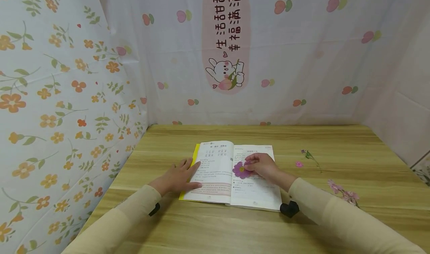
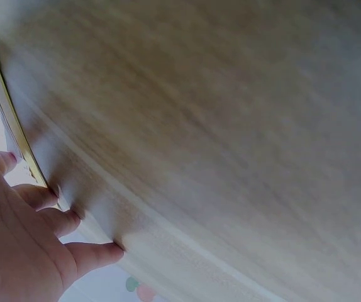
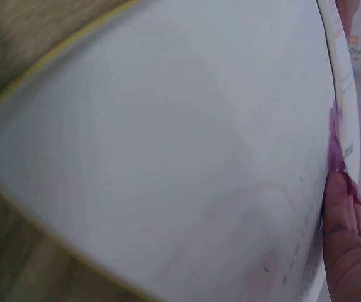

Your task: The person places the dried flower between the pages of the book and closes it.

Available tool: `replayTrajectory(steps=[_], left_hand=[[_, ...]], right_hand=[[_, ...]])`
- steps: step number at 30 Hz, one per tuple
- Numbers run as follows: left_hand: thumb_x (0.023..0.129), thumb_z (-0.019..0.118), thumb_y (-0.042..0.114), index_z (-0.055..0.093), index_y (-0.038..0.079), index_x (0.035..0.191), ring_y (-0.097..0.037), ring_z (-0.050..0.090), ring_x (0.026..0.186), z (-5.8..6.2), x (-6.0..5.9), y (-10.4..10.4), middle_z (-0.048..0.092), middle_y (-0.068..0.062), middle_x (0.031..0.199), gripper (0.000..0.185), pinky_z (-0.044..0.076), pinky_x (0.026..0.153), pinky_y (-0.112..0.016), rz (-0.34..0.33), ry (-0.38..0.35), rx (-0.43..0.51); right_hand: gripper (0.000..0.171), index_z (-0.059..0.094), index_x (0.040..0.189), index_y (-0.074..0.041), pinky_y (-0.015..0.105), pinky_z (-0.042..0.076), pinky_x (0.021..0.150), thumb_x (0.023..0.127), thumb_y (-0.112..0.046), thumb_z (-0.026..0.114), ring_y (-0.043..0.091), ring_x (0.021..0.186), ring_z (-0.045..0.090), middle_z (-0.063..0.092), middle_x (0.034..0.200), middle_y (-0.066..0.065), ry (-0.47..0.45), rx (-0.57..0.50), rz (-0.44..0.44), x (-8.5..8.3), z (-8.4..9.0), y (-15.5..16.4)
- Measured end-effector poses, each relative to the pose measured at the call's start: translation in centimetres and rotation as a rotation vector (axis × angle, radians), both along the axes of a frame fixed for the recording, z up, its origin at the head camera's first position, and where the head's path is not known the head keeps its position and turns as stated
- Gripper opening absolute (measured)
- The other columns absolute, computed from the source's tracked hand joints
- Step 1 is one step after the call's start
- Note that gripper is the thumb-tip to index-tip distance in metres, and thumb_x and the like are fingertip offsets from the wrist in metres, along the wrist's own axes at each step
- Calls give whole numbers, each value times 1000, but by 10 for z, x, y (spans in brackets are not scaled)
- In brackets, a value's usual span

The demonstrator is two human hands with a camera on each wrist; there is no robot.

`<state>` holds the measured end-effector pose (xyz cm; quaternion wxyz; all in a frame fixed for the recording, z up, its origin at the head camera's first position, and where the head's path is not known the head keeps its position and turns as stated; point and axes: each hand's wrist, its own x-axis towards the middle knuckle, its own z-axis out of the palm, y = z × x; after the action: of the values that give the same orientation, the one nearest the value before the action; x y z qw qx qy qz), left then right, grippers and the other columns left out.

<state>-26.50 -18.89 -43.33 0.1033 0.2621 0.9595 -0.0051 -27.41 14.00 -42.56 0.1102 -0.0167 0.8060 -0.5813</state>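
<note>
An open book point(image 1: 211, 173) with printed pages and a yellow cover edge lies on the wooden table. My left hand point(image 1: 178, 175) rests at its left edge, fingers spread, with thumb and index finger over the left page. In the left wrist view, several fingertips of that hand point(image 2: 26, 233) touch the table beside the yellow edge point(image 2: 17, 129). Over the right page, my right hand point(image 1: 265, 167) pinches a purple flower point(image 1: 240, 170) with a yellow centre. The right wrist view shows the flower point(image 3: 336, 141) edge-on at the fingertips, low against the page.
To the right of the book lie a small pink blossom point(image 1: 299, 164), a thin green stem with a dark purple bloom point(image 1: 308, 155), and a sprig of pale pink flowers point(image 1: 349, 197). Patterned cloth point(image 1: 289, 60) hangs behind the table, with floral cloth point(image 1: 67, 108) at the left.
</note>
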Motion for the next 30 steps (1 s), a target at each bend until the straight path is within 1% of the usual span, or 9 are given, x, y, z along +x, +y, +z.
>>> replayTrajectory(steps=[4,8,11,14,17,20,24,27,30], left_hand=[[90,42,72,21,16,157,-42,18,142,2,0,0,18,-21,157,90,26,101,-68,3,-12,19],[90,42,72,21,15,156,-42,19,142,2,0,0,18,-22,157,90,27,100,-68,-1,-5,16],[90,42,72,21,15,156,-42,19,142,1,-1,0,19,-22,157,89,27,100,-68,-2,0,17],[90,43,71,21,15,156,-42,19,142,2,-1,0,19,-22,157,90,27,100,-68,0,-5,19],[90,42,72,21,16,156,-42,19,142,3,-1,1,18,-21,157,90,26,100,-68,4,-9,14],[90,42,72,20,16,157,-42,18,142,3,0,1,17,-21,158,90,26,101,-68,9,-13,15],[90,43,71,20,16,157,-42,18,142,1,-1,0,17,-21,158,89,25,101,-68,7,-10,18],[90,42,72,20,16,157,-43,19,142,-1,-2,0,17,-21,157,90,26,100,-68,-2,-1,9],[89,40,73,21,16,157,-42,19,142,-3,-2,-1,18,-22,157,91,27,100,-68,-9,7,4]], right_hand=[[34,63,116,6,32,54,75,85,-5,74,22,90,65,68,99,10,110,152,40,-1,7,6],[39,60,122,8,39,52,85,87,-7,72,31,102,63,67,108,17,216,270,104,-3,16,15],[42,58,125,8,45,48,91,89,-9,70,36,108,60,64,117,22,289,356,130,-7,20,25],[45,56,128,8,50,45,94,91,-13,69,39,113,57,60,123,24,347,433,140,-12,21,35],[48,55,132,6,53,42,96,92,-17,69,42,119,53,57,128,25,375,503,137,-17,22,45],[53,53,135,3,56,38,98,91,-22,71,44,123,48,54,132,25,394,600,144,-25,21,53],[57,52,136,4,56,36,100,89,-22,73,44,124,47,54,134,25,442,713,183,-36,16,63],[56,52,135,5,55,35,101,90,-21,73,43,125,47,54,134,24,481,764,211,-42,10,69],[56,51,136,5,56,34,103,91,-22,71,43,127,45,52,136,25,502,792,221,-45,6,72]])
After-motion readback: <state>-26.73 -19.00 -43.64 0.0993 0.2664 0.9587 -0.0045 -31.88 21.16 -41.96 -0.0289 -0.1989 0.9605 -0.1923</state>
